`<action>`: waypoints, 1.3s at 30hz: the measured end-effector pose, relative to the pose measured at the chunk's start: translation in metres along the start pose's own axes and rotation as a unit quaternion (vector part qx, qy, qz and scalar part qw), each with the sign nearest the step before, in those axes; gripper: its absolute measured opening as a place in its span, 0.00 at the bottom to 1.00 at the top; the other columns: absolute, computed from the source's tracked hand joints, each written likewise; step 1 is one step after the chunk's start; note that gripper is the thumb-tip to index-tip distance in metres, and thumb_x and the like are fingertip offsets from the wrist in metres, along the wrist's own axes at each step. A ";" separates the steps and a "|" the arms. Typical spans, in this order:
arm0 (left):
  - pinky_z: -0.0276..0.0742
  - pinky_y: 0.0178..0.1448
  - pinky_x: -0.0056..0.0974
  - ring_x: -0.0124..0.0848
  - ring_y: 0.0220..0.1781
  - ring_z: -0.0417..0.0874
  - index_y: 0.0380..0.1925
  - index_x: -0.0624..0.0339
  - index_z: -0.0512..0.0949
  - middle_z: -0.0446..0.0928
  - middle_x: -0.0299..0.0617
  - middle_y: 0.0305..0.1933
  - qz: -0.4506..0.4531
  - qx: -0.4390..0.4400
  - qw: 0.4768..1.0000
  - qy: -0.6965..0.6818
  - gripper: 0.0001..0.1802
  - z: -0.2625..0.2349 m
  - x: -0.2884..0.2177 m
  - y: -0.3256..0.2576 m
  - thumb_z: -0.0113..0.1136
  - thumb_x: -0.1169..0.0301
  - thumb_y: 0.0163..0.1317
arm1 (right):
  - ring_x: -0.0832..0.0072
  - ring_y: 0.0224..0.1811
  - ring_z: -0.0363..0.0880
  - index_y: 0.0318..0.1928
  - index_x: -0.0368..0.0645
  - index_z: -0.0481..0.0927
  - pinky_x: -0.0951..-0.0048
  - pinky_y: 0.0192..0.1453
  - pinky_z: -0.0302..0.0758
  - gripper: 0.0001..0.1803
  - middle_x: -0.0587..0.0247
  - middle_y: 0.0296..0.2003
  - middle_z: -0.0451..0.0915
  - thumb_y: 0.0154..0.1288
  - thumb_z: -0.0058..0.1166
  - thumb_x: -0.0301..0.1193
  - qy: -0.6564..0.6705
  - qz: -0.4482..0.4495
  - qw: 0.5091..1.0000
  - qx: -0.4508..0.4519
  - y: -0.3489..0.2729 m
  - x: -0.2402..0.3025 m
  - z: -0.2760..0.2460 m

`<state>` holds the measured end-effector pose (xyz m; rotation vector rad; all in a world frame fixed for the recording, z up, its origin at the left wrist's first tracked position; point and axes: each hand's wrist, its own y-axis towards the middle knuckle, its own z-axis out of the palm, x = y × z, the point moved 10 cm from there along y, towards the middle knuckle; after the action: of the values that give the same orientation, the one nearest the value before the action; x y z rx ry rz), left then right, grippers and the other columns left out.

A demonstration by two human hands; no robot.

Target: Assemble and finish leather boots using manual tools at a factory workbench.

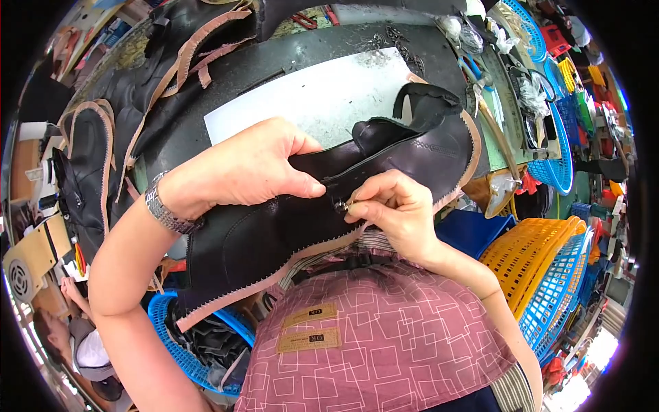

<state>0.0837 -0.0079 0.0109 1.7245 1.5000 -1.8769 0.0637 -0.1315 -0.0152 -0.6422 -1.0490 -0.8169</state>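
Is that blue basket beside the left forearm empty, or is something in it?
Not empty: dark pieces lie heaped inside the blue basket. How full I cannot tell; black leather hides part of it.

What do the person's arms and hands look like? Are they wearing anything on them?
The left hand and right hand wear no gloves, and both forearms are bare. Around the left wrist sits a silver metal-link band.

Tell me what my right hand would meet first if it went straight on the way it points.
Your right hand would probably meet the black leather first, though depth there is unclear.
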 end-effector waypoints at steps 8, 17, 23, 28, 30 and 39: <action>0.70 0.39 0.27 0.15 0.32 0.69 0.35 0.69 0.80 0.77 0.27 0.27 0.019 0.001 1.000 0.006 0.11 0.003 -0.010 -0.006 0.65 0.74 0.53 | 0.77 0.35 0.81 0.40 0.35 0.74 0.79 0.40 0.79 0.09 0.60 0.33 0.80 0.60 0.55 0.15 0.057 -0.018 0.998 -0.033 -0.003 0.002 -0.003; 0.69 0.35 0.29 0.16 0.29 0.69 0.32 0.69 0.79 0.75 0.29 0.24 0.032 -0.013 0.997 0.062 0.10 0.007 -0.015 -0.004 0.65 0.74 0.51 | 0.79 0.34 0.80 0.41 0.35 0.74 0.80 0.38 0.78 0.08 0.61 0.32 0.80 0.61 0.55 0.17 0.019 0.022 0.998 -0.059 -0.004 0.003 -0.006; 0.69 0.34 0.36 0.34 0.29 0.74 0.31 0.68 0.76 0.72 0.48 0.27 0.180 -0.091 0.961 0.190 0.15 0.017 -0.039 -0.014 0.69 0.70 0.48 | 0.84 0.33 0.79 0.41 0.35 0.73 0.83 0.35 0.75 0.09 0.63 0.31 0.80 0.60 0.55 0.17 -0.101 0.009 0.994 -0.049 -0.003 0.016 0.000; 0.67 0.30 0.37 0.32 0.22 0.71 0.27 0.69 0.76 0.71 0.49 0.22 0.122 -0.148 0.969 0.158 0.17 0.012 -0.029 -0.012 0.71 0.68 0.45 | 0.86 0.31 0.76 0.49 0.38 0.68 0.85 0.35 0.73 0.18 0.65 0.30 0.78 0.59 0.57 0.18 -0.082 -0.013 0.994 -0.073 -0.003 0.016 -0.010; 0.66 0.29 0.37 0.31 0.22 0.70 0.26 0.69 0.76 0.71 0.48 0.21 0.118 -0.147 0.968 0.166 0.17 0.011 -0.029 -0.012 0.71 0.68 0.45 | 0.87 0.32 0.76 0.48 0.38 0.68 0.85 0.35 0.73 0.17 0.66 0.31 0.78 0.60 0.57 0.18 -0.077 -0.022 0.994 -0.074 -0.002 0.018 -0.009; 0.64 0.27 0.35 0.23 0.22 0.66 0.23 0.70 0.75 0.67 0.46 0.17 0.118 -0.163 0.975 0.093 0.18 0.012 -0.022 -0.008 0.73 0.68 0.45 | 0.89 0.31 0.74 0.40 0.37 0.72 0.86 0.33 0.71 0.09 0.68 0.30 0.78 0.60 0.57 0.18 -0.130 -0.047 0.987 -0.085 -0.007 0.022 -0.015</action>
<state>0.0776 -0.0234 0.0316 1.8595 1.4885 -1.3035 0.0707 -0.1529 0.0003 -0.8665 -1.2618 -0.9300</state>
